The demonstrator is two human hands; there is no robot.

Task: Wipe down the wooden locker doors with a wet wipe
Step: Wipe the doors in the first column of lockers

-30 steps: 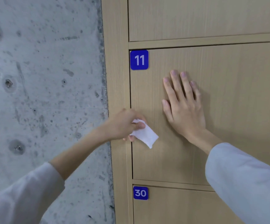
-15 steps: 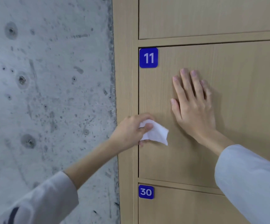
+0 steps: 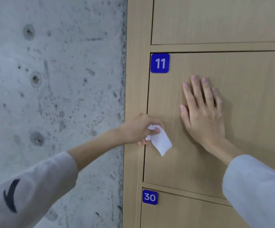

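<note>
the left hand [image 3: 138,129] pinches the wet wipe [image 3: 160,142] at the left edge of door 11 [image 3: 248,104] (about 8 o'clock from the right hand [image 3: 204,112], flat with fingers straight). better to spread the wipe flat and sweep along the grain

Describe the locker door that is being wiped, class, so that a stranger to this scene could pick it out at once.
Start at the grey concrete wall and move right to the wooden lockers. The door being wiped lies between two others in the first column. Its blue plate reads 11; the one below reads 30. The right hand lies flat on it and the left hand holds a white wipe at its edge.
</note>
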